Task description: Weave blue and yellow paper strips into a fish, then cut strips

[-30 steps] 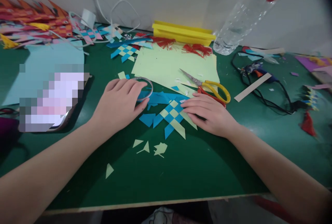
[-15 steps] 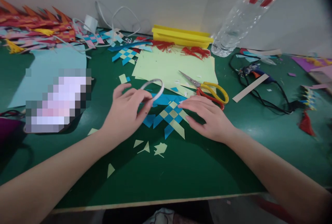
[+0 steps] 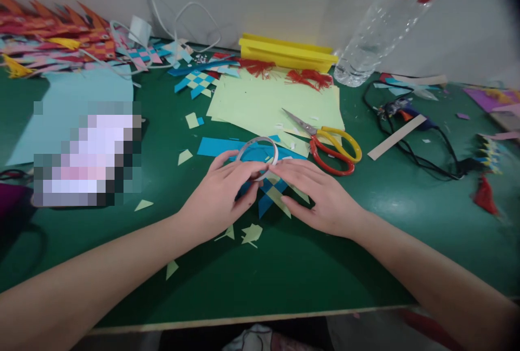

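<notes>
Head view shows your left hand point(image 3: 221, 196) pinching a thin white tape ring point(image 3: 257, 151) (tilted, nearly empty) while your right hand point(image 3: 320, 195) rests flat, fingers open, on the blue-and-yellow woven paper piece point(image 3: 273, 198).

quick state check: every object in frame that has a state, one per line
tape ring: lifted, tilted, held by left hand
right hand: flat, fingertips at the tape ring
woven paper piece: lying flat, partly under both hands
scissors: closed, lying on pale green sheets
water bottle: leaning against the wall, cap out of view
glue gun: lying down, cord attached
yellow box: flat by the wall
</notes>
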A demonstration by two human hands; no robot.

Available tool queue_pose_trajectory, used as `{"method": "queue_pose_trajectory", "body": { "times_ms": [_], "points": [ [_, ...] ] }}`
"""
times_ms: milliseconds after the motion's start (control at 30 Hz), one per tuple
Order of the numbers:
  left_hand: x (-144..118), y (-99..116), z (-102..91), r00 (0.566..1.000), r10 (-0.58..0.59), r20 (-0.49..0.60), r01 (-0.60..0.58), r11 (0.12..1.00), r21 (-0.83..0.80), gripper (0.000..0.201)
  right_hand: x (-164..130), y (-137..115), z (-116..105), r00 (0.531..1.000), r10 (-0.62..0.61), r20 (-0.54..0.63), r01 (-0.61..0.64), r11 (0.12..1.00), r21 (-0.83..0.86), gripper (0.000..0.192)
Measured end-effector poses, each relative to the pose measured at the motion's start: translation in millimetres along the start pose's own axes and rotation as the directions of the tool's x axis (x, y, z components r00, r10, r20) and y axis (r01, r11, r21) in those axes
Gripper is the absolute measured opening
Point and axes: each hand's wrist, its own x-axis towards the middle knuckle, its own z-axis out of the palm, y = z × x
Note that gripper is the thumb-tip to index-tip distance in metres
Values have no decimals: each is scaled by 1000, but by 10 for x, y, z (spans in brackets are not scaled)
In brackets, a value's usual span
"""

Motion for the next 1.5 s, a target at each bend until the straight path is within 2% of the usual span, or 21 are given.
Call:
{"method": "queue_pose_trajectory", "body": {
  "times_ms": [133, 300, 367, 533, 667, 800, 833, 900, 967, 1033, 1100, 1167, 1300, 1367, 1500],
  "points": [
    [-4, -35, 18, 1000, 8, 2, -8, 1000, -10, 27, -12, 30, 16, 999, 30, 30, -30, 1000, -8, 61],
    [6, -72, 0, 1000, 1, -21, -2, 1000, -28, 15, -23, 39, 25, 998, 34, 59, -29, 996, -82, 59],
    [12, -77, -16, 999, -16, -33, 15, 999, -40, 12, -15, 36, 26, 999, 33, 18, -31, 993, -117, 54],
    [12, -108, -58, 994, -23, -108, 19, 999, -35, 12, 93, -28, -11, 983, -26, -182, 6, 994, -112, 41],
    [22, -120, -91, 989, -32, -142, 30, 999, -20, 14, 255, -138, -59, 985, -39, -170, 36, 999, -20, 29],
    [60, -43, -141, 981, -84, -174, 75, 995, -60, 20, 391, -188, -40, 985, -15, -174, 23, 999, 43, 22],
    [72, -13, -158, 980, -105, -168, 93, 993, -76, 19, 415, -185, -27, 981, -4, -192, 16, 998, 58, 21],
    [96, 43, -197, 971, -222, -88, 207, 966, -154, 16, 453, -158, 0, 971, 6, -238, 14, 997, 82, 22],
    [128, 79, -230, 941, -338, 20, 330, 900, -286, 14, 488, -105, 23, 960, -1, -281, 27, 996, 89, 22],
    [177, 77, -247, 915, -398, 65, 397, 859, -322, 13, 529, -30, 42, 952, -32, -303, 58, 995, 77, 22],
    [251, 33, -241, 913, -406, 34, 398, 873, -282, 12, 579, 61, 61, 934, -59, -352, 86, 994, 61, 22],
    [348, -42, -211, 934, -358, -13, 347, 912, -216, 11, 633, 155, 84, 923, -43, -381, 76, 995, 71, 22],
    [515, -208, -93, 955, -282, -92, 277, 959, -68, 12, 698, 318, 155, 865, 181, -469, -49, 959, 280, 19],
    [544, -279, -26, 953, -284, -102, 286, 958, 5, 11, 690, 372, 199, 850, 266, -455, -103, 931, 351, 19],
    [516, -379, 49, 965, -260, -42, 263, 948, 177, 10, 630, 373, 259, 863, 308, -400, -146, 911, 386, 20]
  ]
}}
